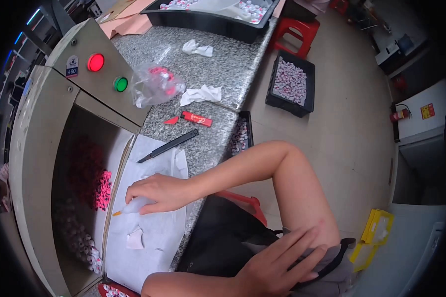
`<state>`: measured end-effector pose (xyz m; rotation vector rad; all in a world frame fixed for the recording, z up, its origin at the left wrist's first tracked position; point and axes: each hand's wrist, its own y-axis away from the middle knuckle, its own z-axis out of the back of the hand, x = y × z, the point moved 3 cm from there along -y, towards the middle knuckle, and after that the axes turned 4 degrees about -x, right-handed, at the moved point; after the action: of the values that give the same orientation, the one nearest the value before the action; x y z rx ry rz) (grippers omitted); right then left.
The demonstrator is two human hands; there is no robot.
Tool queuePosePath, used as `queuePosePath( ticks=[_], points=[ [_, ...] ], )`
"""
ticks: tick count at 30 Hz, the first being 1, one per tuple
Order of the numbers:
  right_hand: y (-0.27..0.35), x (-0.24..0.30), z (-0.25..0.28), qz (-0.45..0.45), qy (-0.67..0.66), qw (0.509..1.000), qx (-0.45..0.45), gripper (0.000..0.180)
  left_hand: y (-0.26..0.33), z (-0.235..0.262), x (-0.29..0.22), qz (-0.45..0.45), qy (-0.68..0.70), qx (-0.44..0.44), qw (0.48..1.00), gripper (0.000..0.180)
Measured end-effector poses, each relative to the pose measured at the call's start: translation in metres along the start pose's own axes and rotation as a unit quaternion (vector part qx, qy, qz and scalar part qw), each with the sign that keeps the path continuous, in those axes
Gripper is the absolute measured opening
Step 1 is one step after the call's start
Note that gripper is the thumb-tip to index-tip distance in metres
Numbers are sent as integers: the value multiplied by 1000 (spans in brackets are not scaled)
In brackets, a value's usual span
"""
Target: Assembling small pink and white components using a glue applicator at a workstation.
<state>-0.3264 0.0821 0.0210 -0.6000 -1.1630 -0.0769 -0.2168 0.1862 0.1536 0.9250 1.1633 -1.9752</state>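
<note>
My right hand [161, 192] is closed round a small translucent squeeze bottle [136, 204] with an orange nozzle, tilted over a white paper sheet [119, 247]. A small white scrap [135, 239] lies beside it. My left hand [282, 262] reaches across my body and lies on my right upper arm near the sleeve, fingers stretched out and holding nothing visible. Beyond my right hand, a black utility knife [168, 146] rests at the paper's edge. A red lighter [196, 119] and a small red piece [171, 120] lie on the granite tabletop [218, 64].
On the left stands a metal machine [34, 148] with red and green lights; pink and white small parts lie in its opening. A clear plastic bag [156, 84], crumpled tissues [201, 95] and a black tray [203, 22] sit farther back. A black crate [290, 84] stands on the floor.
</note>
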Motion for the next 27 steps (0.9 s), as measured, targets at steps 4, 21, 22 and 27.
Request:
queuePosePath(
  ticks=[4, 21, 22, 27],
  points=[
    [2, 25, -21, 47, 37, 997, 53, 30, 23, -5, -30, -76, -35, 28, 996, 31],
    [1, 63, -52, 75, 60, 991, 97, 35, 41, -6, -61, -85, -59, 47, 993, 40],
    [5, 62, -50, 75, 61, 992, 87, 36, 38, -9, -57, -82, -47, 88, 992, 45],
    [8, 65, -57, 63, 88, 987, 122, 34, 29, -6, -57, -89, -36, 136, 986, 46]
  ],
)
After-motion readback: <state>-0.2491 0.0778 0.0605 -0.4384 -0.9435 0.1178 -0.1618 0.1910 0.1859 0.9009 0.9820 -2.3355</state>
